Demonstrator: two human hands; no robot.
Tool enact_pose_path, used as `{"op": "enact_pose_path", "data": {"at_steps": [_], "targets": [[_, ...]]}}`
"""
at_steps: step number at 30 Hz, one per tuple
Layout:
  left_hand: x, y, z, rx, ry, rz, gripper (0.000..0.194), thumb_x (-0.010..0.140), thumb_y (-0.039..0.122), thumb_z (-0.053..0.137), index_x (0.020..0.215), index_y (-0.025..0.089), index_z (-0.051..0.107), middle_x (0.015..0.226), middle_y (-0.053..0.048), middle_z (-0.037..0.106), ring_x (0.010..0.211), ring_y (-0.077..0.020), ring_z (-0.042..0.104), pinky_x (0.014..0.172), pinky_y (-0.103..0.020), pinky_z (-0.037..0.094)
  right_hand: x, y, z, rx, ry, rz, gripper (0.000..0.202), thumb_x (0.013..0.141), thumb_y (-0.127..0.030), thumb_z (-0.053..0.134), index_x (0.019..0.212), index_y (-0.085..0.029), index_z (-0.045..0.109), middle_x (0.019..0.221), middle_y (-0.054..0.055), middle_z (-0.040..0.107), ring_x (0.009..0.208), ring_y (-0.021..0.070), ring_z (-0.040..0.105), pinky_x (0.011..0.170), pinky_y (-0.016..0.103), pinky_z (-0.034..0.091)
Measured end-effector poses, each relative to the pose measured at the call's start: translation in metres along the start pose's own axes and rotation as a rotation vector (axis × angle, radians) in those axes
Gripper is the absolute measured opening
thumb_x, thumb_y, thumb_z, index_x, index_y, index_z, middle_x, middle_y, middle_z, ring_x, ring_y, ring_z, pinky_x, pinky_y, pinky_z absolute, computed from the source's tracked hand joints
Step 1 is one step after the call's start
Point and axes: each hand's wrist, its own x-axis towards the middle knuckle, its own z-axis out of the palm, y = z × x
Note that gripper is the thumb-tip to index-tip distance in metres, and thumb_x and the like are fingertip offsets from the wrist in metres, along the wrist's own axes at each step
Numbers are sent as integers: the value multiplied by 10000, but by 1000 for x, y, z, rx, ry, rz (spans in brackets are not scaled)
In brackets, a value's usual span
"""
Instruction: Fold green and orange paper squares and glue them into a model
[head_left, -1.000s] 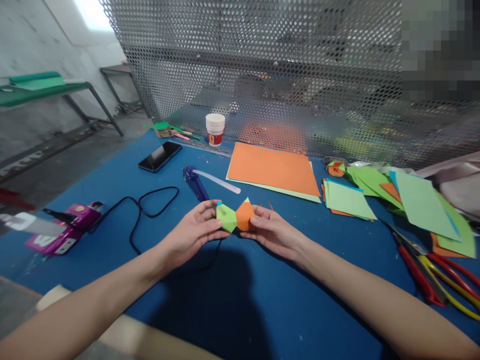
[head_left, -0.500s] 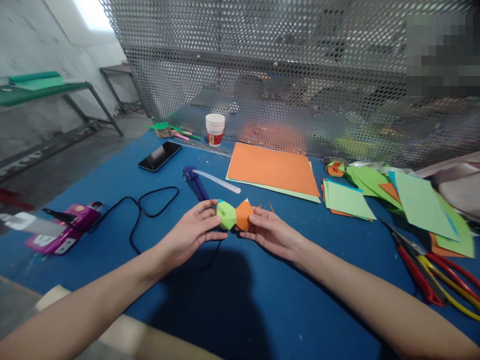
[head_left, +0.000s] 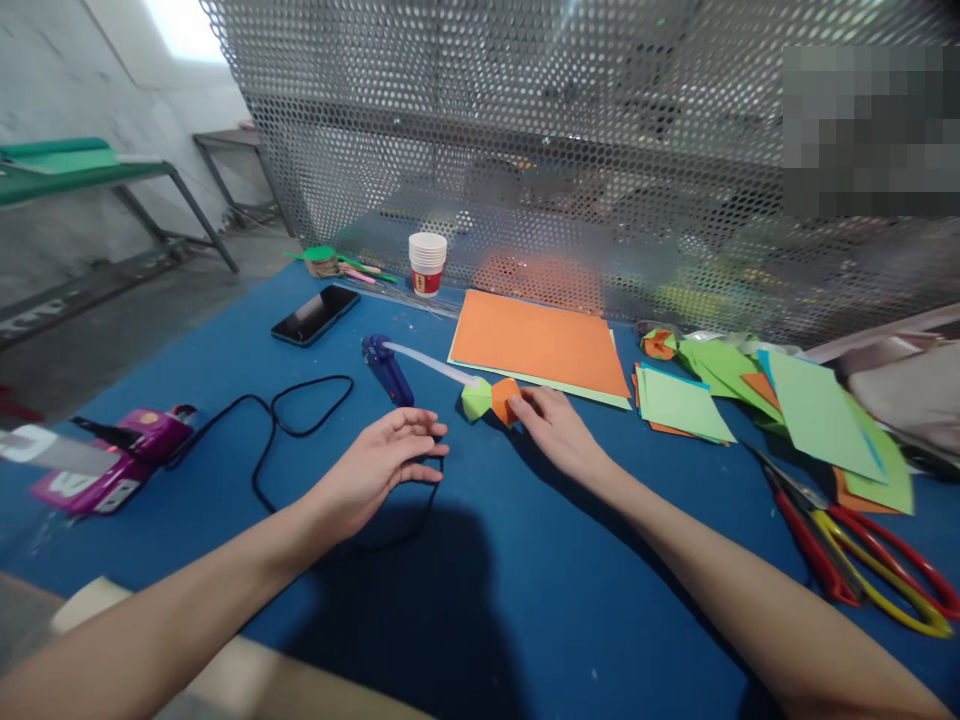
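My right hand (head_left: 556, 428) pinches the orange side of a small folded paper piece (head_left: 478, 400), half light green and half orange. The piece is over the blue table, beside the tip of a clear glue stick that sticks out of a dark blue glue gun (head_left: 390, 372). My left hand (head_left: 396, 460) holds nothing; its fingers are apart and slightly curled, above a black cable (head_left: 259, 462). Part of the orange half is hidden by my right fingers.
Orange and green sheets (head_left: 540, 345) lie at the back, near stacked paper cups (head_left: 427, 265) and a phone (head_left: 315, 315). Small paper squares (head_left: 686, 400) and scissors (head_left: 847, 540) lie right. A purple glue gun (head_left: 120, 465) stands left; a perforated metal screen (head_left: 525, 180) rises behind.
My left hand has let go of the folded paper piece and drawn slightly back. My right hand has moved the piece forward and to the right, towards the glue stick's tip.
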Motion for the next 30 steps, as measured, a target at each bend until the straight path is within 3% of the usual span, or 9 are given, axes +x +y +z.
{"op": "enact_pose_path", "data": {"at_steps": [4,7,11,13,15,18,23,26,30], "targets": [[-1,-3,1,63,-35,-33,222,752,225,637,957,160,581,981,-73,614,832,-166,620,627,-259,534,9,8,-17,-222,44,-22,431,885,-512,364,849,-154,601,867,100,632,834,210,567,736,314,398],[-1,-4,3,103,-60,-39,161,771,267,597,870,140,601,784,-42,624,687,-139,612,580,-247,510,14,9,-31,-295,112,2,518,907,-536,280,651,-177,552,627,45,587,608,171,546,572,268,354],[-5,-5,6,368,-146,16,142,804,245,519,794,142,617,588,8,586,537,-114,577,546,-233,477,13,12,-37,-380,170,-162,555,933,-501,223,522,-197,438,472,7,459,472,140,461,513,264,300],[-12,-6,7,593,-236,136,157,814,221,509,808,152,650,626,-4,626,565,-112,586,565,-222,465,7,15,-34,-404,160,-245,517,937,-469,247,554,-194,459,525,23,497,528,150,480,563,277,323],[-20,-8,9,787,-365,353,160,822,213,527,813,161,677,698,-24,669,642,-117,607,618,-214,457,-3,17,-31,-433,144,-340,465,945,-419,276,615,-184,505,601,45,547,595,163,498,621,294,339],[-32,-13,14,905,-550,569,165,844,176,519,790,151,672,729,-38,677,678,-110,609,640,-198,440,-25,20,-28,-515,129,-553,376,958,-293,307,697,-164,544,640,57,567,619,166,492,634,307,356],[-42,-16,21,947,-678,702,176,852,95,485,739,146,611,735,-42,651,729,-112,590,663,-189,434,-55,15,-23,-448,36,-764,166,906,-160,425,946,-122,581,832,102,649,759,180,551,674,309,452],[-45,-16,22,1013,-735,758,168,858,87,469,759,151,589,749,-41,640,730,-117,576,651,-201,428,-56,5,-17,-449,-37,-887,260,889,-145,434,1118,-117,555,1089,141,646,953,204,578,800,361,488],[-45,-19,22,1189,-798,940,165,872,92,432,783,153,557,724,-32,613,669,-135,524,604,-254,398,-48,-5,-7,-581,-177,-802,386,911,-296,432,1235,-105,521,1328,154,510,1216,270,474,956,462,433]]}}
